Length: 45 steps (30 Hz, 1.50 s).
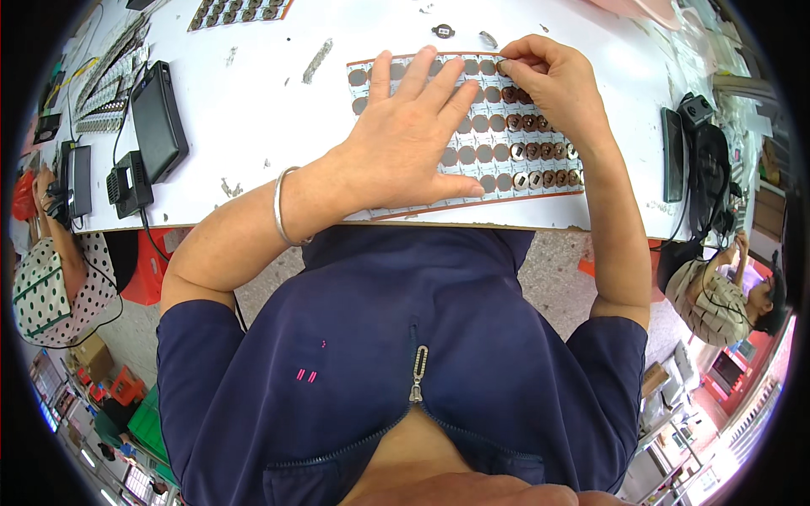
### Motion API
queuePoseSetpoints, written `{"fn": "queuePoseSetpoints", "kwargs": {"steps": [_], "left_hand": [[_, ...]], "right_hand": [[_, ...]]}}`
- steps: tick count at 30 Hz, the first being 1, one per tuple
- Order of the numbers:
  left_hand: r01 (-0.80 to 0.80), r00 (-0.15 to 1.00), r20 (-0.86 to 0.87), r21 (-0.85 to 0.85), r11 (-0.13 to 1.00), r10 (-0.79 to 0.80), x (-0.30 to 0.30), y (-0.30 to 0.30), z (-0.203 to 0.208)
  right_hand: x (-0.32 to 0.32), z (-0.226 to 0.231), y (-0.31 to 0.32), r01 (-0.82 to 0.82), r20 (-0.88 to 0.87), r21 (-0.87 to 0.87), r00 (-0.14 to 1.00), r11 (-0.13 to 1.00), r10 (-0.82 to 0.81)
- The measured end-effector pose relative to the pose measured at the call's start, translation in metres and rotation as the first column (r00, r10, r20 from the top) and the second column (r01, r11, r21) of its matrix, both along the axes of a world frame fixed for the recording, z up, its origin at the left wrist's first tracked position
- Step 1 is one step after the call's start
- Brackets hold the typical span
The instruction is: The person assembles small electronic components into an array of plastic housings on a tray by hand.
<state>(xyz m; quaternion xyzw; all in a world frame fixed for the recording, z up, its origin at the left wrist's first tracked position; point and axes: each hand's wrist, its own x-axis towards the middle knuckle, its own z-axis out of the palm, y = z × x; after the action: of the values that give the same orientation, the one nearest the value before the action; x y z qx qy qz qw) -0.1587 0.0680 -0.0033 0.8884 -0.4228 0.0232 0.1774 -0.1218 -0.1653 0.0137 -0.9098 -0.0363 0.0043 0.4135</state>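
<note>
My left hand [401, 139] lies flat with fingers spread on a panel [371, 90] that carries rows of round grey discs. It presses on the panel's left and middle part and hides many discs. My right hand [548, 84] is at the panel's far right corner, thumb and forefinger pinched together. A small dark round part [501, 67] shows at those fingertips, mostly covered by them. Below the right hand, the right-hand columns hold copper-coloured and silvery round parts [533, 152]. My right hand and wrist hide some of these.
A second panel [239, 12] lies at the far left. Near the panel's far edge are a small black round component [443, 31] and a metal scrap [488, 39]. A black box-shaped device [160, 121] with cables stands left; black devices [697, 110] lie right. Co-workers sit at both sides.
</note>
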Motion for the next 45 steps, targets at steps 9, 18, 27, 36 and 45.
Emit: {"fn": "queuePoseSetpoints", "kwargs": {"steps": [9,18,27,36,45], "left_hand": [[-0.016,1.0,-0.003,-0.023,1.0,0.016,-0.002,0.0,-0.003],[-0.021,1.0,0.0,-0.017,1.0,0.021,-0.004,-0.002,-0.002],[-0.017,0.999,0.042,0.026,1.0,0.016,0.003,0.0,0.001],[-0.019,1.0,-0.002,0.051,0.999,0.019,-0.002,-0.004,-0.002],[-0.027,0.998,-0.055,-0.045,0.999,0.025,0.037,0.022,0.033]], "right_hand": [[-0.016,-0.01,0.005,0.071,0.271,-0.261,0.963,0.963,0.003],[-0.022,-0.015,0.007,0.079,0.374,-0.242,0.927,0.967,0.018],[0.006,0.006,0.004,0.007,0.343,-0.352,0.932,0.936,0.122],[0.036,-0.001,0.008,-0.027,0.119,-0.294,0.991,0.955,0.065],[0.027,0.007,-0.002,0.018,0.19,-0.228,0.981,0.974,0.027]]}}
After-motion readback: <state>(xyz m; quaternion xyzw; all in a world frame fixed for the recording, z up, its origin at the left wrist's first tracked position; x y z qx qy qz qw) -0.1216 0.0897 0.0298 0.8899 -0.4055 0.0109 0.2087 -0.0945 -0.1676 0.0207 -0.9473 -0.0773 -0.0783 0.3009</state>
